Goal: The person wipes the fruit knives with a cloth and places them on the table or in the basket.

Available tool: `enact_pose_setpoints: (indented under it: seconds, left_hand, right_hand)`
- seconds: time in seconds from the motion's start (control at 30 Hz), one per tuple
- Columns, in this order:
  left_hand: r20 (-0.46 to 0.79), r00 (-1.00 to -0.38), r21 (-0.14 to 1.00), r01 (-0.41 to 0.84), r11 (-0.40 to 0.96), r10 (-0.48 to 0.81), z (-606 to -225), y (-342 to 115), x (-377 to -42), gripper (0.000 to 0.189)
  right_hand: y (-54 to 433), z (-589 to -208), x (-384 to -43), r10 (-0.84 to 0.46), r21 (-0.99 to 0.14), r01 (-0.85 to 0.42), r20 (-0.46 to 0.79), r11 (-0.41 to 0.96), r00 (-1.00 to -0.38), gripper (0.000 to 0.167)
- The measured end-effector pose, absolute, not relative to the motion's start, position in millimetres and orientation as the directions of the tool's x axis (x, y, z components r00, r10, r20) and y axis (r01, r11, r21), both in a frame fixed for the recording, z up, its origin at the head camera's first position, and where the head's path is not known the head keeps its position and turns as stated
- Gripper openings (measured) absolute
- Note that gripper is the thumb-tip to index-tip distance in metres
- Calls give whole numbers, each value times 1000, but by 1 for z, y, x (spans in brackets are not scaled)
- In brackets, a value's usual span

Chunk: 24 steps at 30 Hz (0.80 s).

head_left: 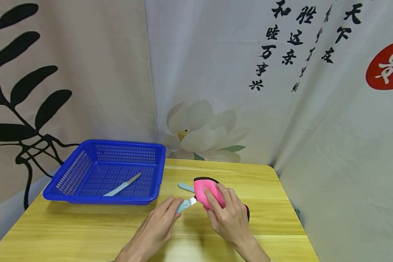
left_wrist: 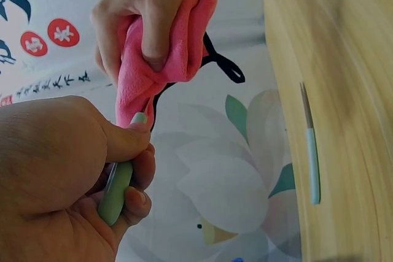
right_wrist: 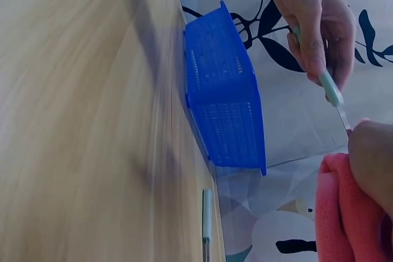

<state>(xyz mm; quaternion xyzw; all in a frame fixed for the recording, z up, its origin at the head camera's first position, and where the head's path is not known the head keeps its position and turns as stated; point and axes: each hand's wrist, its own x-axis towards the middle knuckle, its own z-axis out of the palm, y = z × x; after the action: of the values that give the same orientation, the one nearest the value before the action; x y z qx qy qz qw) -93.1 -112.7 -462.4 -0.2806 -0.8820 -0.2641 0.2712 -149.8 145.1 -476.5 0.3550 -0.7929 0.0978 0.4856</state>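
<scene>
My left hand (head_left: pixel 157 223) grips the pale green handle of a small knife (head_left: pixel 183 206), also plain in the right wrist view, where the knife handle (right_wrist: pixel 331 89) points toward the cloth. A folded pink cloth (head_left: pixel 201 189) with black edging is held in my right hand (head_left: pixel 230 214), its fingers pressing it around the blade. Most of that blade is hidden in the folds. In the left wrist view a black loop (left_wrist: pixel 230 69) hangs from the cloth (left_wrist: pixel 138 84). Both hands are raised over the table.
A second knife (left_wrist: pixel 313 167) with a similar handle lies on the wooden table (head_left: pixel 95 229), beyond the cloth. To the left stands a blue plastic basket (head_left: pixel 126 145) with another knife (head_left: pixel 119 188) inside. Printed curtains (head_left: pixel 216 72) hang behind the table and along its right side.
</scene>
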Motion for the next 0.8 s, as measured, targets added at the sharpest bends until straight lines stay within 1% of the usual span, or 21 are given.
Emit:
enact_pose_setpoints:
  seconds: [0.37,0.5,0.67,0.7,0.8]
  left_hand:
    - [628,-695,305,633,711,350,-465,-113,-93,38]
    - [619,-700,311,635,707,356,-465,-113,-94,37]
    - [574,-741,366,613,700,349,-464,-115,-94,36]
    - [563,-751,377,605,701,345,-464,-115,-94,36]
    - [543,-770,400,587,704,334,-464,-115,-95,37]
  right_hand:
    - [160,-477,-158,-458,161,-633,822,758,-340,38]
    - [169,-475,-162,-446,141,-610,809,780,-383,39]
    - [177,-469,-160,-396,78,-588,809,805,-435,39]
    - [176,-467,-158,-392,70,-592,810,803,-437,40]
    - [170,-465,-151,-399,69,-616,817,784,-417,40]
